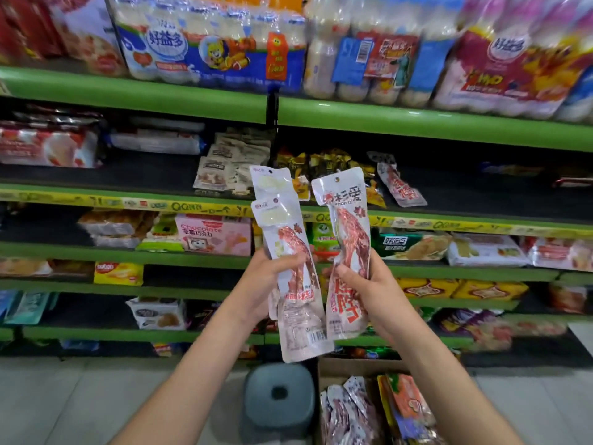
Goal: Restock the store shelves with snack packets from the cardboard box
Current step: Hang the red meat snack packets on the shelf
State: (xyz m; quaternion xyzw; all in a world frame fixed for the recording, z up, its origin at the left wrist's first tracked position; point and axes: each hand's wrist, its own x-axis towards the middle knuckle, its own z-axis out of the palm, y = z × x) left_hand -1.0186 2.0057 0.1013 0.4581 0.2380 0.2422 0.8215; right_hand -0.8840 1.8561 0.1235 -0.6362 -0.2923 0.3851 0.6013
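My left hand [271,285] grips a small stack of long white snack packets [290,261] with red meat pictures, held upright in front of the shelves. My right hand [362,281] grips one more packet of the same kind [348,248], front side facing me. The two lots are side by side, nearly touching. One matching packet [401,184] leans on the second shelf to the right, against yellow bags. The cardboard box [353,367] stands on the floor below my right arm, with several more packets [349,412] inside.
Green shelves [417,123] fill the view, stocked with drink multipacks on top and biscuits and snacks below. A dark stretch of the second shelf [475,194] lies right of the leaning packet. A grey plastic stool [279,399] stands on the tiled floor left of the box.
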